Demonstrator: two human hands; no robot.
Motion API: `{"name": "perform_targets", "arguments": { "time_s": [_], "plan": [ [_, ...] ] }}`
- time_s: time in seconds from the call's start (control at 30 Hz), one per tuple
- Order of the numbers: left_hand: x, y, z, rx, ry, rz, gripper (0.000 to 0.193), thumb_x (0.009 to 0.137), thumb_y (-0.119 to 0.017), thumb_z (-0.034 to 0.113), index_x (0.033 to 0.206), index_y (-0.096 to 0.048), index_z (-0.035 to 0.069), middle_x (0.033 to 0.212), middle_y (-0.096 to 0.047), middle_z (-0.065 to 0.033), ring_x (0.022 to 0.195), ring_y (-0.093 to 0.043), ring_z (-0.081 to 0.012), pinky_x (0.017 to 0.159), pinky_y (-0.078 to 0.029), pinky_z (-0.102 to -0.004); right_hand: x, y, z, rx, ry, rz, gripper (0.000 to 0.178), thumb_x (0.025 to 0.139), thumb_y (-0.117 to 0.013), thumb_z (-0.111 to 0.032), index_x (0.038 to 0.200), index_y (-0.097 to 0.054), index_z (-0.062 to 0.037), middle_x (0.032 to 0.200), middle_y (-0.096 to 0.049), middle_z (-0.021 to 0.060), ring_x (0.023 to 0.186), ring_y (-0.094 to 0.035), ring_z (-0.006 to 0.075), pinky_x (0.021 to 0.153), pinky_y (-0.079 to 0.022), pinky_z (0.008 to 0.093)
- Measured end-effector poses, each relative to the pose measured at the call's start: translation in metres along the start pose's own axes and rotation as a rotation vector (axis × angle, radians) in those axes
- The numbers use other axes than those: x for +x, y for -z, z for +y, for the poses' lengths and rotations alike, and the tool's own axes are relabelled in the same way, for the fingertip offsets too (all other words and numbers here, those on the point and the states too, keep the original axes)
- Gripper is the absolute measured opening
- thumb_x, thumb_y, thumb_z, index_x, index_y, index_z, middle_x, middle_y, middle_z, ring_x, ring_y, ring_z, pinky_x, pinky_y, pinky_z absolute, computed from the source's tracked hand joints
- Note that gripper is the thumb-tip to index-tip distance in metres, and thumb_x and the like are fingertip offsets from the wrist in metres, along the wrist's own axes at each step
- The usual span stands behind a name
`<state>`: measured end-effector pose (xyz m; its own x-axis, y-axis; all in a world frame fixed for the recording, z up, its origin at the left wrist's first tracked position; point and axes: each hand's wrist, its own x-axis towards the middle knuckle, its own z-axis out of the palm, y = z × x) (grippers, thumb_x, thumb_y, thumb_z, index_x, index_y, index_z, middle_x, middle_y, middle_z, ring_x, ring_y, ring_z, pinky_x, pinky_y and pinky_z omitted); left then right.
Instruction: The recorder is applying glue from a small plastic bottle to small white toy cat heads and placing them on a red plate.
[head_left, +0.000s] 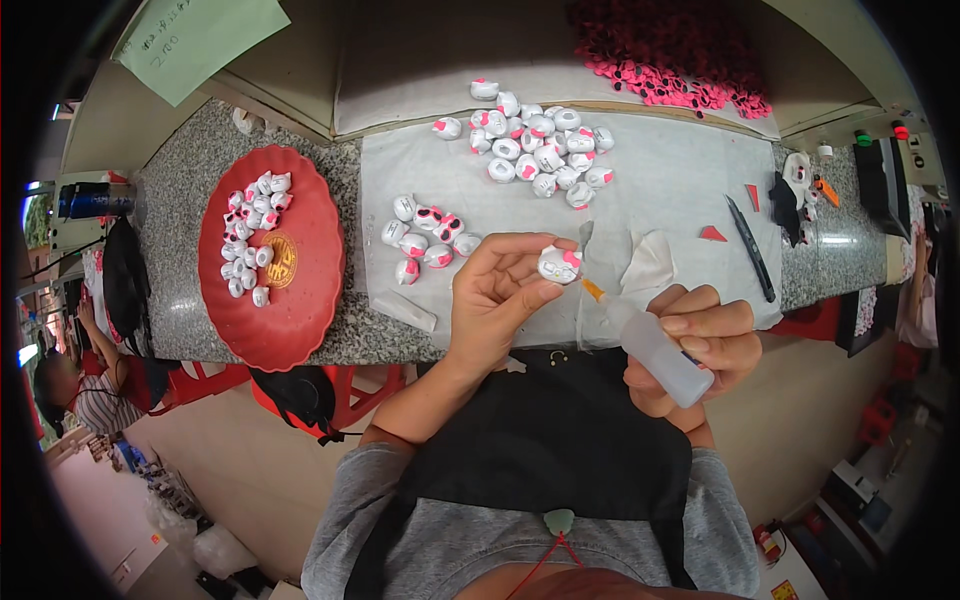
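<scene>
Between the thumb and fingers of my left hand [500,305] is a small white cat-head figurine [560,265] with a pink bow. My right hand [700,345] grips a translucent squeeze bottle [660,352], tilted so that its orange tip [593,290] comes close to the figurine's right side; whether they touch I cannot tell. A small group of white cat heads [438,257], some with pink and black pieces on them, lies to the left of my left hand. Farther off, a larger pile of cat heads [545,150] rests on the white paper sheet [680,180].
At the left, a red scalloped plate [225,320] bears several cat heads. Many pink and black pieces [690,85] lie on the shelf at the back. A dark pen-like tool [750,248], red scraps [713,234] and a crumpled white cloth [650,262] lie toward the right. Another person [100,390] sits far left.
</scene>
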<state>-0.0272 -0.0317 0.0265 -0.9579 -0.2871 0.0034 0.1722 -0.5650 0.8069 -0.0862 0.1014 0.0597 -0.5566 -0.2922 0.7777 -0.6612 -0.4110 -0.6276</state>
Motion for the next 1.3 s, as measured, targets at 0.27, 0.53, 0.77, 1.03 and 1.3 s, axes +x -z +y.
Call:
{"name": "perform_targets", "arguments": {
  "time_s": [0.27, 0.53, 0.77, 1.03, 1.3],
  "plan": [
    [0.000, -0.001, -0.001, 0.001, 0.009, -0.004, 0.031, 0.069, -0.055, -0.001, 0.097, -0.042, 0.000, 0.097, -0.049, -0.0171, 0.085, -0.052, -0.0184, 0.074, -0.043, -0.0309, 0.000, 0.000, -0.003, 0.021, -0.045, -0.034, 0.041, 0.058, -0.067, -0.002, 0.086, -0.037, -0.0048, 0.081, -0.042, 0.0084, 0.057, -0.042, 0.0148, 0.047, -0.038, 0.0247],
    [0.000, 0.003, -0.004, 0.213, -0.124, -0.081, 0.032, 0.066, -0.053, -0.009, 0.096, -0.044, -0.001, 0.099, -0.046, -0.0147, 0.093, -0.047, -0.0200, 0.075, -0.042, -0.0274, -0.001, 0.000, -0.010, 0.080, -0.192, 0.010, 0.049, 0.046, -0.074, 0.001, 0.086, -0.046, -0.0059, 0.086, -0.045, 0.0071, 0.066, -0.049, 0.0188, 0.052, -0.041, 0.0294],
    [0.001, 0.005, -0.007, 0.287, -0.171, -0.104, 0.032, 0.066, -0.053, -0.010, 0.096, -0.044, -0.002, 0.098, -0.045, -0.0146, 0.094, -0.046, -0.0213, 0.081, -0.037, -0.0303, -0.002, 0.001, -0.008, 0.099, -0.200, -0.003, 0.046, 0.046, -0.075, -0.001, 0.084, -0.048, -0.0047, 0.086, -0.046, 0.0071, 0.066, -0.049, 0.0190, 0.052, -0.041, 0.0293],
    [0.006, 0.000, -0.005, 0.232, -0.171, -0.093, 0.032, 0.067, -0.051, -0.011, 0.097, -0.043, -0.001, 0.101, -0.045, -0.0157, 0.096, -0.045, -0.0217, 0.081, -0.037, -0.0303, -0.002, 0.004, 0.000, 0.085, -0.143, 0.068, 0.046, 0.047, -0.074, 0.000, 0.083, -0.046, -0.0048, 0.084, -0.046, 0.0083, 0.064, -0.049, 0.0186, 0.052, -0.041, 0.0284],
    [0.007, 0.010, 0.004, 0.079, -0.141, 0.059, 0.032, 0.069, -0.050, -0.010, 0.099, -0.042, -0.002, 0.102, -0.046, -0.0160, 0.094, -0.047, -0.0178, 0.080, -0.037, -0.0264, 0.010, 0.028, 0.015, -0.192, -0.226, 0.105, 0.033, 0.061, -0.061, -0.002, 0.080, -0.033, -0.0037, 0.079, -0.042, 0.0110, 0.056, -0.043, 0.0136, 0.048, -0.041, 0.0229]
  ]
}}
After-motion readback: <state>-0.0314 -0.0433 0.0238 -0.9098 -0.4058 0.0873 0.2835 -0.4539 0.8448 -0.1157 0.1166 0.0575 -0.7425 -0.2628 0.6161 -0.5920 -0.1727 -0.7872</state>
